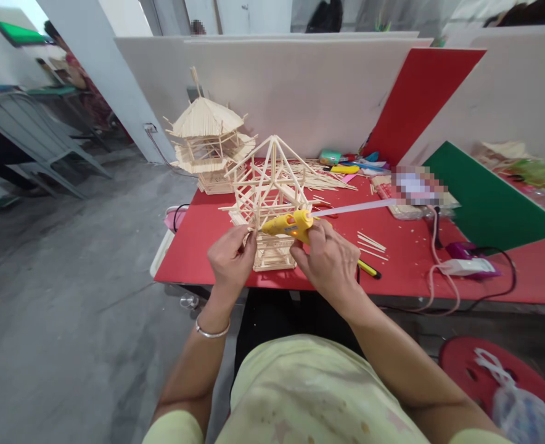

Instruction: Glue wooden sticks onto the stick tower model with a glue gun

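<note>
In my right hand (330,256) is a yellow hot glue gun (287,224), a long whitish glue stick (356,208) sticking out of its back. Its nozzle points left, close to the fingertips of my left hand (232,256). Those fingers are pinched together at the near left side of an open wooden-stick pavilion frame (272,185); what they grip is too small to make out. The frame stands upright on the red tabletop (198,246), partly hidden behind the gun and my hands.
A second stick pavilion (208,135) with a covered roof stands at the back left. Loose sticks (323,179) lie behind the frame, a few more (372,243) to the right. Near my right hand lies a yellow cutter knife (369,269). Cords and a white power strip (469,266) sit farther right.
</note>
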Demonstrator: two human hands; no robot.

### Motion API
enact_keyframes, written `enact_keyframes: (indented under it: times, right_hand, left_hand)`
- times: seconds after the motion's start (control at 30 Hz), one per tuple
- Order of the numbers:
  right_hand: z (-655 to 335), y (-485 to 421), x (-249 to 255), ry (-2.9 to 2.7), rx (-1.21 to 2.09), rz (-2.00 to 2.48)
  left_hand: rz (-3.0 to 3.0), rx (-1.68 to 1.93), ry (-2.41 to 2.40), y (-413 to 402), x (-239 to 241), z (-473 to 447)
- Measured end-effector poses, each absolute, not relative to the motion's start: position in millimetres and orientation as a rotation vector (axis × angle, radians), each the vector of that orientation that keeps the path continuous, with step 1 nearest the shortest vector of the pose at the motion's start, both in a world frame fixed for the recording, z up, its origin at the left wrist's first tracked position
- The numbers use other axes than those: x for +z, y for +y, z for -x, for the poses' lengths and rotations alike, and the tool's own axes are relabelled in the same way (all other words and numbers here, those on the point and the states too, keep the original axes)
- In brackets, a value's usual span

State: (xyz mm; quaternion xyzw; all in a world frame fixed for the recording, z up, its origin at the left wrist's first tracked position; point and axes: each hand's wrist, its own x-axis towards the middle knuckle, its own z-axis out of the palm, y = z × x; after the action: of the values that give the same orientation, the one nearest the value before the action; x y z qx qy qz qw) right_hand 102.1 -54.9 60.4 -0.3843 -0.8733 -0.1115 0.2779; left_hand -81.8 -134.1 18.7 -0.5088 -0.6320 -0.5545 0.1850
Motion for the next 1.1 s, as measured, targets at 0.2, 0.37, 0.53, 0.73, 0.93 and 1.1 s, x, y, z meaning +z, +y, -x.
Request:
enact_keyframes:
  times: [0.2, 0.37, 0.53, 0.73, 0.93, 1.1]
  right_hand:
    - [-103.2, -53.4, 59.1, -2.343, -0.288, 1.039]
    - [-107.1, -50.9, 57.4, -2.281, -0.261, 1.084]
    - [-134.3, -43.6, 61.7, -2.164, -0.39, 1.218]
    - [-152.7, -33.9, 61.2, -2.125, -0.468, 1.278]
    - [-149.4, -33.6, 58.4, -2.144, -0.394, 1.233]
    - [-152.3, -34.0, 57.5, -2.16, -0.407, 1.237]
  left_hand:
    - [1.549, -1.462, -1.757, -133.7, 20.0, 81.9]
    - [1.597, -1.339, -1.72, -131.8, 21.4, 81.2]
    - [1.578, -1.159, -1.701, -126.3, 26.8, 73.5]
    - [1.659, -0.863, -1.731, -116.5, 38.0, 62.4]
    - [1.673, -0.609, -1.708, -112.1, 41.5, 60.7]
    - [1.707, -0.51, -1.726, -111.6, 46.7, 60.0]
